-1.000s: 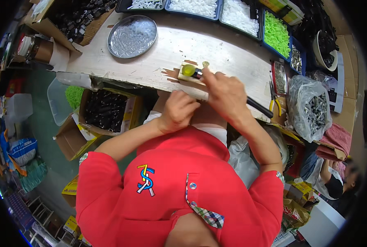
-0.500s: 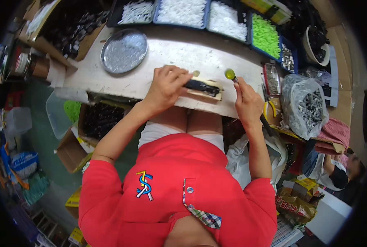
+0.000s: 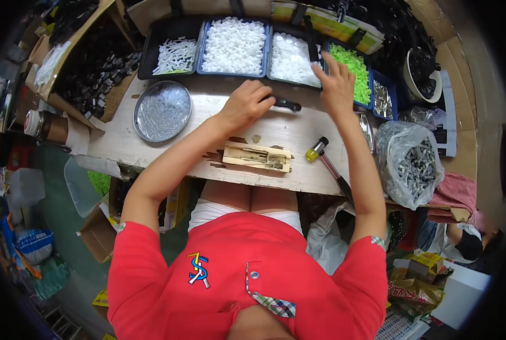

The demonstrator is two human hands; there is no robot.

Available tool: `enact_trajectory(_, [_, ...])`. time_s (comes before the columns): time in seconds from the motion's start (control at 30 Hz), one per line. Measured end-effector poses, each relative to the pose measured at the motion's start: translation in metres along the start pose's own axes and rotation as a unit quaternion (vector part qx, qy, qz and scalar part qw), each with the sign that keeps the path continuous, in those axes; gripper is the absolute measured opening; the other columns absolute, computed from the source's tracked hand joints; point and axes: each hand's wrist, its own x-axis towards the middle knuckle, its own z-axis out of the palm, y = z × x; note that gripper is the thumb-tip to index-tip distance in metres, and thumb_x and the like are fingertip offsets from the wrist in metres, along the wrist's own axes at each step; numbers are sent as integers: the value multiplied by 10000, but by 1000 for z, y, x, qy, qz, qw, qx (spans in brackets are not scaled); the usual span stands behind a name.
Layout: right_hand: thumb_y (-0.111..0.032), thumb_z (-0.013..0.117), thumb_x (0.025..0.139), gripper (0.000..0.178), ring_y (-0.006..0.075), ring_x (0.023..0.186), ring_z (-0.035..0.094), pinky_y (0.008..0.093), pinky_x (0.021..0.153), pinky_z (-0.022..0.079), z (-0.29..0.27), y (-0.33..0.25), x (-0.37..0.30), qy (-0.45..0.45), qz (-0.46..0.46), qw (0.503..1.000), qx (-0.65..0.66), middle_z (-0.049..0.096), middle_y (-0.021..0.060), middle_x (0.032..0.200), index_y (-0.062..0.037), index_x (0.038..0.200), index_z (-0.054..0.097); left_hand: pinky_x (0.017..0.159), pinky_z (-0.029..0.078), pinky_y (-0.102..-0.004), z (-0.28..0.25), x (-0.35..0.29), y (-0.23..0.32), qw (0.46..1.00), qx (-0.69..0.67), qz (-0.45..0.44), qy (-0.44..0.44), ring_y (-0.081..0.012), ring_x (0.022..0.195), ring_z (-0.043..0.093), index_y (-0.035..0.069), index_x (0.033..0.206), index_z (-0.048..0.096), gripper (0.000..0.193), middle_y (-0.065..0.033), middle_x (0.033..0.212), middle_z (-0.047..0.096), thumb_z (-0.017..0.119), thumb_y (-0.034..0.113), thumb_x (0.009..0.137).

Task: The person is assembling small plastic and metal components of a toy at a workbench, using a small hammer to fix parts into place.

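My left hand (image 3: 244, 107) is closed around one end of a black elongated part (image 3: 288, 105), lifted over the far half of the table. Its fingers hide the rest of that part. Reaching farther out, my right hand (image 3: 339, 93) has its fingers apart at the border between a tray of white round pieces (image 3: 289, 56) and a tray of bright green pieces (image 3: 349, 59). Nothing shows between those fingers. Close to the table's near edge lies a wooden block with a hollowed slot (image 3: 257, 157). Right of it rests a hammer (image 3: 316, 149) with a yellow-and-black head.
A round metal dish (image 3: 162, 111) of grey stuff stands at left. Trays of white pieces (image 3: 234, 48) line the back, with a small blue tray of metal parts (image 3: 383, 96) at right. A plastic bag of metal parts (image 3: 411, 164) sits at the right edge.
My left hand has lifted the black part out of the wooden block and carried it away from me. My right hand has put down the hammer and moved to the back trays.
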Motion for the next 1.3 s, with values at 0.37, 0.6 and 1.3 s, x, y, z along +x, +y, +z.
enact_trajectory(0.37, [-131, 497, 751, 157, 169, 1142, 369, 457, 941, 230, 48, 31, 54, -59, -115, 984, -123, 413, -60, 1285, -168, 868, 595, 650, 384, -320, -3, -16, -12, 991, 91, -48, 84, -190, 747, 494, 94, 599, 535, 50, -31, 703, 502, 545, 102, 647])
enact_trajectory(0.6, [-118, 503, 733, 142, 201, 1053, 411, 425, 884, 308, 48, 27, 71, -54, -127, 985, -103, 465, -38, 1198, -138, 828, 606, 616, 464, -323, -131, -126, -116, 850, 234, -389, 265, -256, 672, 593, 24, 765, 650, 70, -116, 735, 605, 599, 32, 718])
enact_trajectory(1.3, [-74, 578, 708, 500, 238, 934, 459, 436, 871, 287, -55, -101, -43, -131, -103, 978, 127, 503, 66, 951, -178, 1187, 481, 723, 459, -395, -179, -215, -135, 824, 281, -492, 30, -351, 807, 586, 33, 865, 644, 170, -200, 843, 608, 538, 143, 790])
